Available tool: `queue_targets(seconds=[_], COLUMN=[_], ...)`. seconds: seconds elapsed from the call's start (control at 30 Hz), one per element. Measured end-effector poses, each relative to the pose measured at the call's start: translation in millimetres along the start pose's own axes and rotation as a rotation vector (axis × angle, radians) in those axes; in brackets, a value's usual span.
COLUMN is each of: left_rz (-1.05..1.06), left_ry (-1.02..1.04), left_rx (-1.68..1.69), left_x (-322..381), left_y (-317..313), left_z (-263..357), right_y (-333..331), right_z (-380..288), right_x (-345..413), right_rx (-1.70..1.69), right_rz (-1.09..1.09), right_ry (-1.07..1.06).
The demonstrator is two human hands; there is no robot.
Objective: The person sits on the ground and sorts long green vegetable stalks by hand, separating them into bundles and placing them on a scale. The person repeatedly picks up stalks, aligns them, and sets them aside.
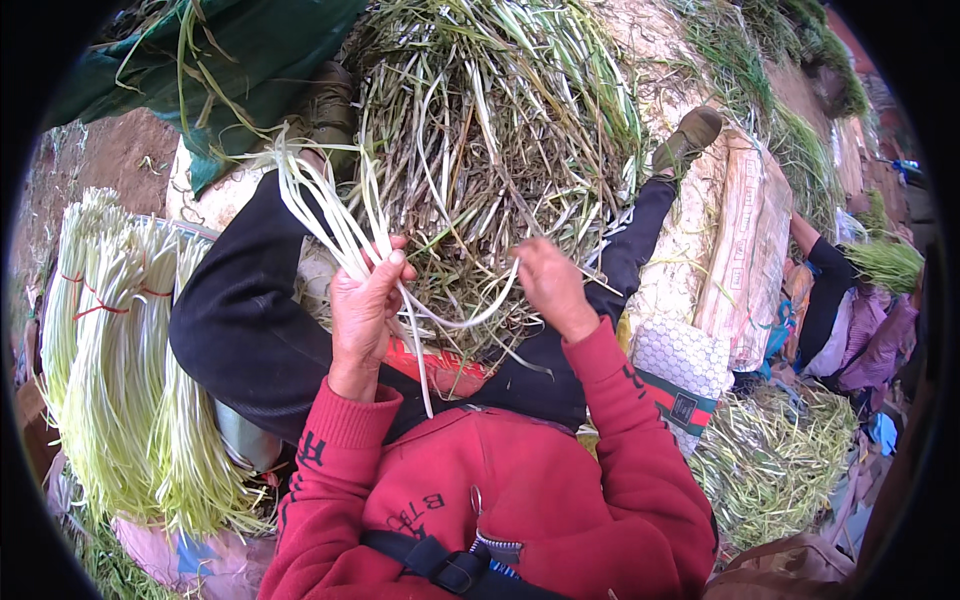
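My left hand [369, 307] is closed around a small bunch of pale blanched chive stalks [319, 210], which fan up and away from the fingers. One stalk hangs below that hand towards my lap. A single white strand [480, 319] curves from the bunch across to my right hand [553, 285], whose fingertips pinch its end. That hand is blurred by motion. Beyond both hands, between my legs, spreads a large heap of uncleaned stalks [487, 135], with dry brown leaves and green blades mixed in.
Bundles of cleaned pale chives [120, 360], tied with red bands, stand on the left. A dark green cloth [262, 67] lies at upper left. On the right are a patterned bag [679, 352], a long wrapped pack [742, 247], leaf scraps [772, 457] and another person's sleeve [825, 277].
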State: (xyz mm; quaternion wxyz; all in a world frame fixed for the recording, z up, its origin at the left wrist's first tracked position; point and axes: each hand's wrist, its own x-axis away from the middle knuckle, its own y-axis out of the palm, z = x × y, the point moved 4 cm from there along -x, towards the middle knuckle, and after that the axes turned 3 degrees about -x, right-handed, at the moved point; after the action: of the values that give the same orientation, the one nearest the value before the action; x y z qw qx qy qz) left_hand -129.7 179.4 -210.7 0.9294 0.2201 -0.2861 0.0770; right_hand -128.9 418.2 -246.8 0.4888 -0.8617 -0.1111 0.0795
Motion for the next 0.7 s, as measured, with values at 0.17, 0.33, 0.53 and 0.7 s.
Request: queue_targets(seconds=[0.17, 0.33, 0.53, 0.7], left_rz=[0.041, 0.045, 0.144, 0.11], left_ry=[0.002, -0.002, -0.093, -0.158], left_rx=[-0.008, -0.083, -0.112, -0.204], left_x=[-13.1, -30.5, -70.4, -85.8], left_y=[0.3, 3.1, 8.2, 15.7], left_z=[-7.6, -25.1, -56.9, -74.8], right_y=[-15.6, 43.1, 85.2, 83.1], right_z=[8.9, -9.0, -3.3, -11.2], right_x=[-74.0, -73.8, -58.2, -47.7], right_rx=[-0.046, -0.004, -0.339, -0.531], right_rz=[0.132, -0.181, -0.224, -0.218], right_ry=[0.117, 0.086, 0.351, 0.228])
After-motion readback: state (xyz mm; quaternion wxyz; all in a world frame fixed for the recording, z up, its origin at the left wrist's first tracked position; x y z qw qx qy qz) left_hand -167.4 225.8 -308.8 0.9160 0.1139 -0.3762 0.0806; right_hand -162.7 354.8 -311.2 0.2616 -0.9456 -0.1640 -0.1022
